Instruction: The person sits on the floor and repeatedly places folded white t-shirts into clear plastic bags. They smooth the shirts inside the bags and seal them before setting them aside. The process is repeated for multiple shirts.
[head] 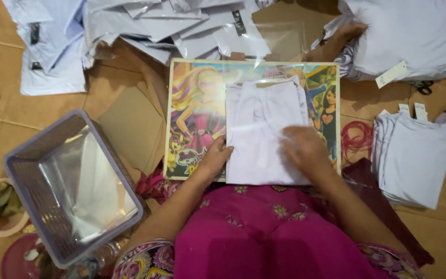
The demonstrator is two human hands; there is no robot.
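A folded white garment [261, 129] lies on a colourful cartoon-printed board [197, 113] resting on my lap. My left hand [215, 157] holds the garment's lower left edge, fingers curled on it. My right hand [303, 147] presses flat on the garment's lower right part and looks blurred from motion. Below the board, my pink flowered clothing fills the bottom of the view.
A lavender plastic basket [24, 194] holding clear plastic bags stands at the left. A stack of folded white garments [414, 155] lies at the right, red rubber bands [357, 137] beside it. Bagged white garments [145, 23] are spread at the top. Another person's hand [344, 33] rests on a white pile [414, 31].
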